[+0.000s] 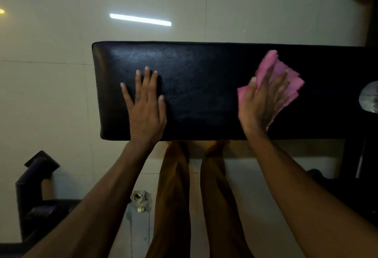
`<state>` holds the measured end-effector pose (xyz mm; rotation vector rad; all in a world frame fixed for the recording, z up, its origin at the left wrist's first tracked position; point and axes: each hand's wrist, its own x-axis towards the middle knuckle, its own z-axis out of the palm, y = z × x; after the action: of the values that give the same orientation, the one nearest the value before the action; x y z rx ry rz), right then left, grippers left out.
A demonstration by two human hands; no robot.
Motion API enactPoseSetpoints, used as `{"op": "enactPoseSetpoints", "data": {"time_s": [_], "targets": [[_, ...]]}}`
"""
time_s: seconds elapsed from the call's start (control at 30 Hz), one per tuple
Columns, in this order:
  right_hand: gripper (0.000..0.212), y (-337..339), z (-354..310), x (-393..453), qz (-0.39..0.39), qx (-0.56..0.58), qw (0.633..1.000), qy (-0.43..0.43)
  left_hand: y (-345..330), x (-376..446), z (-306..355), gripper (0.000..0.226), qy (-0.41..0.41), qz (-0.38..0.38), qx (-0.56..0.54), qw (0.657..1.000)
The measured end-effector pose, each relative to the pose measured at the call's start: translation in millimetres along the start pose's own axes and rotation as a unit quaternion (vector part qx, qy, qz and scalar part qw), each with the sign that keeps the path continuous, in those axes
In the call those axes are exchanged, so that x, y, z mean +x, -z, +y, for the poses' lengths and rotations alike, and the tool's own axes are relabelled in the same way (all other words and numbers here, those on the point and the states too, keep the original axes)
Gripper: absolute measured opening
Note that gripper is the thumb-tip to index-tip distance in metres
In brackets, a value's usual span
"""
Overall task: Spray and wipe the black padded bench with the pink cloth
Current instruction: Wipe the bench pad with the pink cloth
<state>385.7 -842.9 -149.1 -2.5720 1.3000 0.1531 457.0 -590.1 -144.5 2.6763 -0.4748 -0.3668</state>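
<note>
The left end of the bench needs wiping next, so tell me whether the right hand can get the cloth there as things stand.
Probably not directly: the left hand lies flat on the bench between the right hand with its pink cloth and that end.

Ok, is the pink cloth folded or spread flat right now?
Folded, loosely bunched: the pink cloth shows several stacked layered edges beyond the fingers of the right hand, which presses it onto the black padded bench.
</note>
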Motion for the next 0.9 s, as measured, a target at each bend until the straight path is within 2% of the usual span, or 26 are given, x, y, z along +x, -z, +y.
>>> {"op": "enactPoseSetpoints", "data": {"time_s": [0.03,0.1,0.13,0.17,0.2,0.23,0.3,0.33,0.37,0.4,0.43,0.5,0.53,0.57,0.6,0.67,0.7,0.73,0.8,0.9], "targets": [[0.064,-2.8,-8.1,-5.1,-0.028,-0.027,0.993,0.108,-1.9,3.6,11.4,0.056,-0.028,-0.004,-0.014,1.000],[0.063,-6.7,-10.1,-4.7,-0.084,-0.069,0.934,0.340,-11.1,13.4,35.2,0.057,-0.073,-0.027,-0.023,0.997],[0.062,-3.8,-9.4,5.0,-0.107,-0.071,0.911,0.392,-17.2,18.2,44.7,0.058,-0.082,-0.040,-0.018,0.996],[0.061,-0.5,-6.7,16.7,-0.113,-0.067,0.907,0.401,-23.1,22.0,50.8,0.059,-0.083,-0.053,-0.003,0.995],[0.061,1.6,-4.9,27.6,-0.097,-0.065,0.920,0.374,-27.8,24.5,53.9,0.060,-0.076,-0.063,0.017,0.995],[0.063,3.5,-4.4,39.0,-0.070,-0.055,0.950,0.300,-31.2,25.7,53.9,0.062,-0.068,-0.070,0.036,0.995],[0.068,7.4,-11.2,63.2,-0.026,-0.011,0.996,0.082,-32.8,25.0,49.8,0.063,-0.064,-0.080,0.052,0.993],[0.069,7.8,-18.7,68.8,-0.020,-0.007,1.000,0.008,-32.1,25.0,48.5,0.064,-0.070,-0.084,0.050,0.993],[0.067,9.0,-26.2,66.3,-0.029,-0.028,0.999,0.000,-31.2,25.9,48.0,0.064,-0.077,-0.089,0.045,0.992],[0.066,8.1,-30.3,57.9,-0.043,-0.053,0.996,0.063,-30.7,26.5,48.0,0.064,-0.080,-0.091,0.040,0.992],[0.067,7.9,-30.5,45.3,-0.065,-0.065,0.981,0.171,-30.5,26.6,48.1,0.065,-0.078,-0.090,0.039,0.992],[0.073,8.6,-16.1,20.4,-0.097,-0.092,0.921,0.367,-31.1,26.4,49.2,0.065,-0.071,-0.085,0.044,0.993],[0.073,6.7,0.4,11.9,-0.112,-0.100,0.906,0.397,-31.1,26.2,49.7,0.065,-0.068,-0.084,0.047,0.993],[0.069,4.1,20.1,5.2,-0.110,-0.104,0.913,0.379,-30.7,26.1,49.7,0.065,-0.067,-0.085,0.047,0.993],[0.064,1.2,39.4,-0.7,-0.087,-0.097,0.938,0.320,-30.4,25.9,49.7,0.065,-0.068,-0.087,0.045,0.993],[0.061,1.8,63.9,-17.7,-0.027,-0.055,0.987,0.147,-30.5,25.9,50.7,0.065,-0.069,-0.089,0.041,0.993],[0.061,0.5,67.1,-30.0,-0.012,-0.044,0.995,0.093,-30.9,26.2,51.2,0.065,-0.069,-0.088,0.046,0.993],[0.062,-0.3,66.2,-43.7,-0.015,-0.053,0.995,0.080,-31.8,25.8,52.1,0.066,-0.068,-0.087,0.055,0.992],[0.067,-2.2,64.5,-73.7,-0.063,-0.109,0.977,0.170,-33.5,25.1,52.5,0.066,-0.064,-0.085,0.071,0.992],[0.075,1.7,85.2,-90.1,-0.118,-0.131,0.923,0.342,-32.6,25.8,52.0,0.067,-0.061,-0.089,0.078,0.991]]}}
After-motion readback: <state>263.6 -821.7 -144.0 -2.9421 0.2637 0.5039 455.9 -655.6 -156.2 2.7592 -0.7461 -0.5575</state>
